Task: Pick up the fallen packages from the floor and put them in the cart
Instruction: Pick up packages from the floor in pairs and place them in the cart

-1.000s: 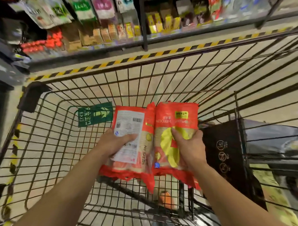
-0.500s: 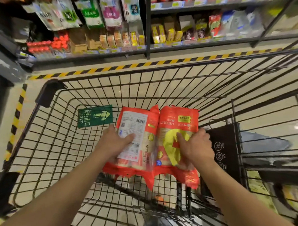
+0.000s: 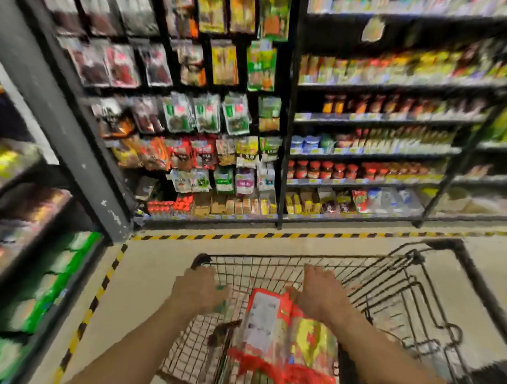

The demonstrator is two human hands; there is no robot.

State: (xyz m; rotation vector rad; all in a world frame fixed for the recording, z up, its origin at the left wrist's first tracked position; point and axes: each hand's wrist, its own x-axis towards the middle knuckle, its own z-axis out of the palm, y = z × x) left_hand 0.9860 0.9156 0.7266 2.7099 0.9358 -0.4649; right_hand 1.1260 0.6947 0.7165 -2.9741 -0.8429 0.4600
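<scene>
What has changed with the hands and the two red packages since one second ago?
Both red packages were let go and now lie in the cart. The left hand and right hand moved forward beyond them; blur hides the left fingers. The cart stays in front of the shelves.

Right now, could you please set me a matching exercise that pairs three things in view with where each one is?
Things:
1. red packages
2. yellow-black tape
3. red-lidded jars

Places:
A. on the floor below the shelves
B. on a shelf
C. inside the cart

Pairs: 1-C; 2-A; 3-B
</scene>
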